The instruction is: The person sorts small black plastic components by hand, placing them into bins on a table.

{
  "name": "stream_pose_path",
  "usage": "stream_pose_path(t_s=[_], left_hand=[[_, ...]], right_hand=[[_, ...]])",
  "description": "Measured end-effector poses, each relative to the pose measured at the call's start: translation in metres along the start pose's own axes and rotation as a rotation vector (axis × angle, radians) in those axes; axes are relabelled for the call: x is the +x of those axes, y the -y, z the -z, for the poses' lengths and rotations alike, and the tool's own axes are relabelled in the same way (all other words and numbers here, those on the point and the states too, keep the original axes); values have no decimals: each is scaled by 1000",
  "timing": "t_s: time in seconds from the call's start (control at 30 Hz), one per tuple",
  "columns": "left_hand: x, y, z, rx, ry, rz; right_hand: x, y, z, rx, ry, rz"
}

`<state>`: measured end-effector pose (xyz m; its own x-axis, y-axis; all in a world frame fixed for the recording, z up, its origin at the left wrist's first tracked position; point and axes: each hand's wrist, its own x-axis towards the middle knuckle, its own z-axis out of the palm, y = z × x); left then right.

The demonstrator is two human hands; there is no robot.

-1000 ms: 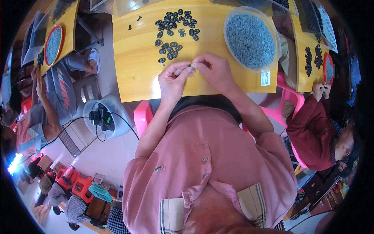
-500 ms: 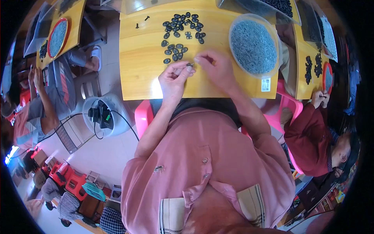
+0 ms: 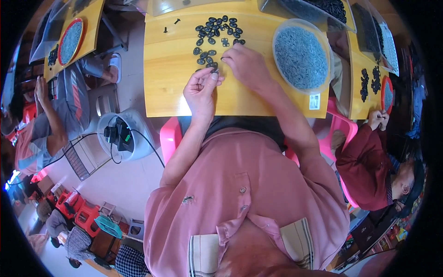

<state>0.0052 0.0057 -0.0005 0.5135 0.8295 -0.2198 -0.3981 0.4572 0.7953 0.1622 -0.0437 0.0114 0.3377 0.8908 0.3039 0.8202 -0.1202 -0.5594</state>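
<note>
Black, small and likely light and stiff, the oval piece (image 3: pixel 214 71) left of the screw tub (image 3: pixel 329 64) looks clamped in the fingertips of your left hand (image 3: pixel 201 94); it may slip, so pinch its edges. Your right hand (image 3: pixel 245 67), grip unclear, has drawn away from your left since the earlier frame, nearing the loose two-holed ovals (image 3: pixel 209 60).

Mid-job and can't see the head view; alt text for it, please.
A person's left hand pinches a small dark part over a yellow table, the right hand close by. Black ovals lie scattered around and beyond the hands; a tub of small grey pieces stands to the right.
</note>
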Motion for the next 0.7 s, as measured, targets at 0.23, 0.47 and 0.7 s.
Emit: stream_pose_path(t_s=[0.23, 0.47, 0.7], left_hand=[[5, -1, -1, 41, 16, 35], [5, -1, -4, -22, 20, 45], [4, 3, -7, 114, -2, -11]], right_hand=[[-15, 2, 18, 1051, 246, -606], [-26, -4, 13, 992, 264, -548], [-27, 5, 14, 826, 229, -541]])
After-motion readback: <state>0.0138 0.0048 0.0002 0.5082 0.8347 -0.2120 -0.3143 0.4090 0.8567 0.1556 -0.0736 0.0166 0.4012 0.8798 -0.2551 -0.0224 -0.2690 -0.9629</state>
